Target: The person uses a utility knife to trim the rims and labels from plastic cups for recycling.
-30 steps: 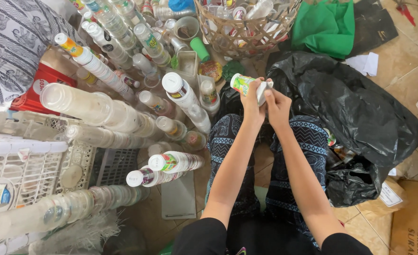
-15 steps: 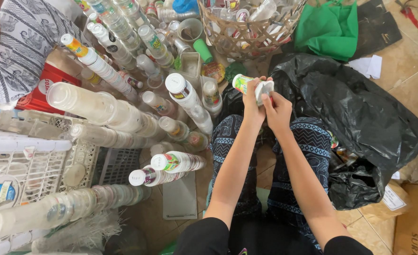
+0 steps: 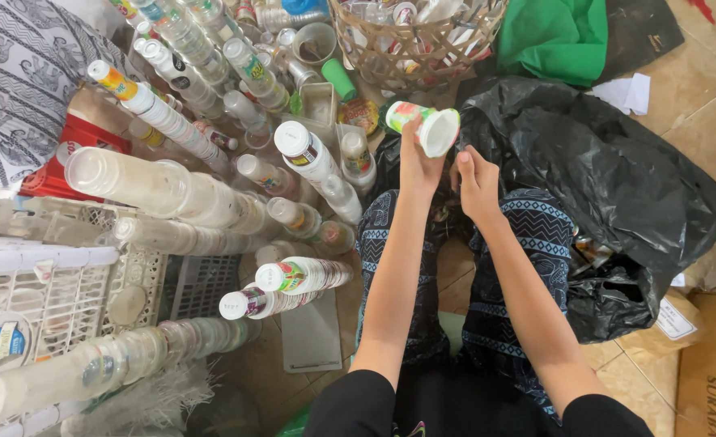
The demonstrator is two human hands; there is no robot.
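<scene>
Plastic cups nested into long rows [image 3: 163, 194] are lying across the floor at the left beside a white crate [image 3: 42, 283], and the left hand [image 3: 418, 166] is gripping a small printed cup [image 3: 427, 125], now raised and tipped so its white opening is facing the camera. The right hand [image 3: 478, 182], which was touching the cup half a second ago, is hanging loosely curled and empty just beside it, suggesting the cup is freed for stacking. A black plastic bag [image 3: 609, 186] is lying further right.

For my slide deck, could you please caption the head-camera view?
Left hand holds a small printed plastic cup above a black bag, right hand beside it, nested cup stacks alongside.
</scene>
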